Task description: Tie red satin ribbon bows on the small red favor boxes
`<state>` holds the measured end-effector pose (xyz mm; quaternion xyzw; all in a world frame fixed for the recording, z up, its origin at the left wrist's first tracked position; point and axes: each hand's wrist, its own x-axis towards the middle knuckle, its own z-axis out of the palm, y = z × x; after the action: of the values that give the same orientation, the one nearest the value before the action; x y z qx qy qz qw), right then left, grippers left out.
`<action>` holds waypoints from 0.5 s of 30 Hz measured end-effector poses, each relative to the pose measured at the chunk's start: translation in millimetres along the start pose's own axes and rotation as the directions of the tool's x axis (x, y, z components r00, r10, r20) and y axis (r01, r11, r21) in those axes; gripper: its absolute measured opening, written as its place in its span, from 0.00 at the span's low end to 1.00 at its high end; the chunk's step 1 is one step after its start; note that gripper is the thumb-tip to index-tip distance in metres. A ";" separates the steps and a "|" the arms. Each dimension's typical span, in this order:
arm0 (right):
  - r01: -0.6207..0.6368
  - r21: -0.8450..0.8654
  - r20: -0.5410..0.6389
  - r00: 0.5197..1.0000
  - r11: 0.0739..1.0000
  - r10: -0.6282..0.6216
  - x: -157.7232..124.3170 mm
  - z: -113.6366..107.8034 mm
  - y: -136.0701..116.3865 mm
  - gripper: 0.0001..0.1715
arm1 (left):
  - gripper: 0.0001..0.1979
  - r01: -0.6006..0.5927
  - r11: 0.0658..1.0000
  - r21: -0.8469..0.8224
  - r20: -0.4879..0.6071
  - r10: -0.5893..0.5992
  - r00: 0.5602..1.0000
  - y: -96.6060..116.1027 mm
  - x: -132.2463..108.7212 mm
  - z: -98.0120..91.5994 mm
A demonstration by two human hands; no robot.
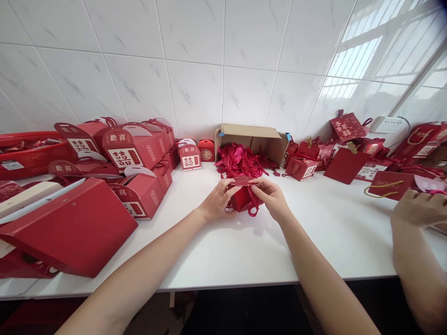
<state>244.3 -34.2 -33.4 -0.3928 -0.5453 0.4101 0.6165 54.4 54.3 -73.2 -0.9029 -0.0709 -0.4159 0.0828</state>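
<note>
A small red box (239, 200) is sitting at the middle of the white table (230, 256), its flap standing up. The left hand (219, 199) is gripping its side, while the right hand (269, 194) is pinching a red ribbon (254, 203) at its top edge — a loop is dangling below. Just behind, a heap of ribbons (239, 158) is spilling from a cardboard carton (252, 130). Printed gift boxes (134, 149) are crowding the left — another person's hand (421, 209) is reaching in at far right
</note>
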 end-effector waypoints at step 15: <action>0.004 0.008 -0.045 0.999 1.000 -0.004 2.8 -3.2 5.2 0.15 | 0.41 0.074 0.997 -0.028 0.005 -0.074 0.997 -2.9 -2.9 1.9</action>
<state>247.3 -29.9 -37.7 -0.3984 -0.5305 0.4023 0.6309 53.4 57.3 -76.4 -0.9014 -0.0988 -0.4180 0.0547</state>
